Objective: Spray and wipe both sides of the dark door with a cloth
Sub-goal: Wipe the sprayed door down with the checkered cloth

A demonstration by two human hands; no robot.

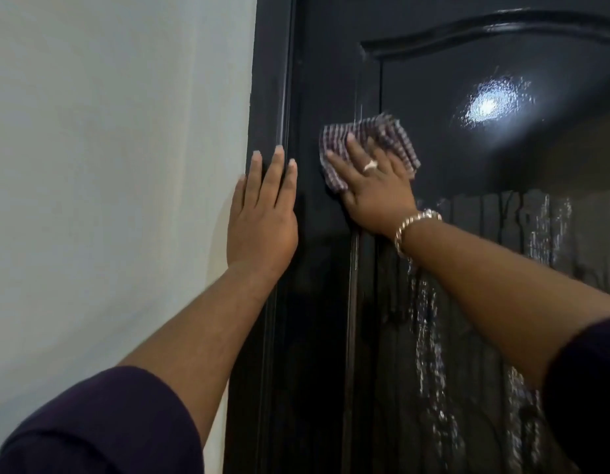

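My right hand (373, 186) presses flat, fingers spread, on the checked cloth (375, 138), its grip pinning the cloth against the dark door (467, 131). Just left of it, my left hand (262, 213) lies flat on the door frame (273, 80) (fingers straight, holding nothing), beside the pale wall (108, 165). Wet streaks (430, 319) run below the cloth.

- The left hand (262, 213) is raised, palm flat, fingers straight and close together, pointing up.
- The left forearm is bare, its dark sleeve pushed back near the elbow.
- The right hand (372, 186) presses forward with fingers spread, a ring on one finger.
- The right wrist carries a metal bracelet; the forearm is bare.
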